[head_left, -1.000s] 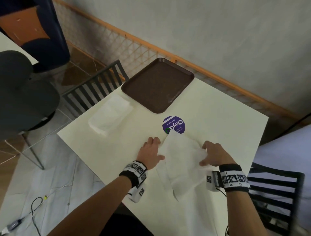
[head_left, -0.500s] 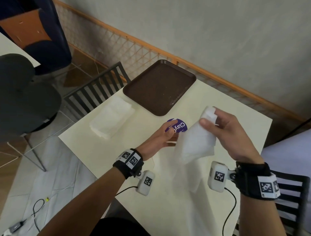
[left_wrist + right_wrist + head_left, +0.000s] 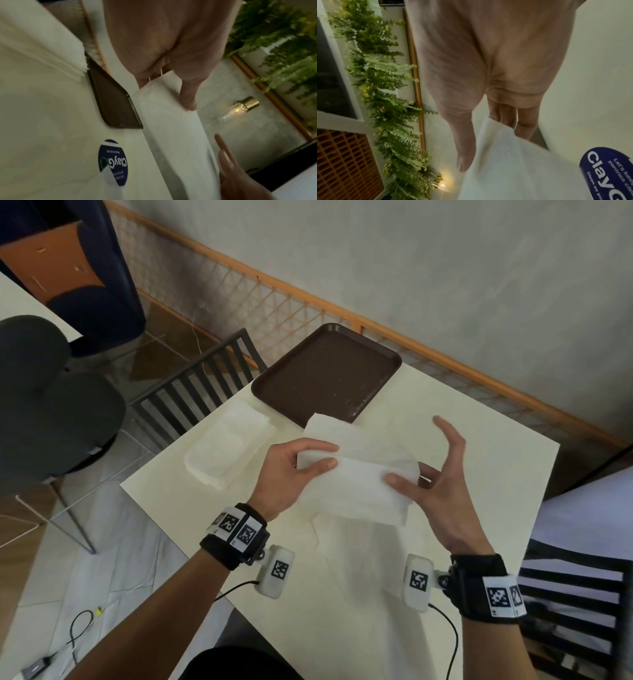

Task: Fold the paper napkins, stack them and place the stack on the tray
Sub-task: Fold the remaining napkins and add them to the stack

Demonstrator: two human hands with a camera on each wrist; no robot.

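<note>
A white paper napkin (image 3: 356, 477) hangs in the air above the cream table (image 3: 462, 422), folded over lengthwise. My left hand (image 3: 320, 455) pinches its left end between thumb and fingers. My right hand (image 3: 411, 474) pinches its right end, thumb on top and fingers beneath, index finger raised. The left wrist view shows the thumb (image 3: 188, 105) on the napkin (image 3: 171, 135); the right wrist view shows the napkin (image 3: 505, 169) the same way. The brown tray (image 3: 325, 374) lies bare at the table's far corner. A stack of folded napkins (image 3: 229, 450) lies left of it. Unfolded napkins (image 3: 359, 563) lie under my hands.
A purple round sticker (image 3: 113, 162) is on the table below the held napkin. Black slatted chairs stand at the table's left (image 3: 198, 395) and right (image 3: 575, 594). A dark round seat (image 3: 51, 412) is further left. A wall with wooden lattice (image 3: 274, 302) runs behind the tray.
The napkin lay on the table under both hands, then my right hand lifted it. Now both hands hold it up by its ends, spread sideways in front of the tray.
</note>
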